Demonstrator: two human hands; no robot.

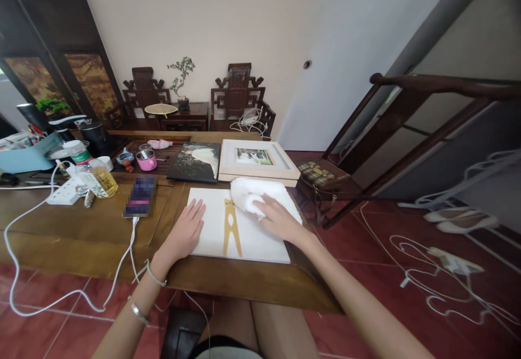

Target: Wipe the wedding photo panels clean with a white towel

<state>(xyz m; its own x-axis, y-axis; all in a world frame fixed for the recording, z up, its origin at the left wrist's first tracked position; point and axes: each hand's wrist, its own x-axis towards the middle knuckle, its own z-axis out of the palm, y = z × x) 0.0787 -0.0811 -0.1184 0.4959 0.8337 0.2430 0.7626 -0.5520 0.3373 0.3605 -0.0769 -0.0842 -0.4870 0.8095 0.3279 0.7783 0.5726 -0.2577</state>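
A white canvas panel (211,229) with a gold clothespin-shaped ornament (231,228) lies flat on the wooden table (81,229) in front of me. My left hand (186,232) rests flat with fingers spread on the panel's left edge. My right hand (277,219) presses a white cloth (250,192) onto the panel's upper right part, fingers curled over it.
Behind the panel lie a white picture frame (258,159) and a dark canvas (196,162). To the left are a phone (140,196) on a white cable, a power strip (64,192), a bottle (97,177), a pink cup (146,159) and a kettle (95,134). A stair railing (407,126) stands at right.
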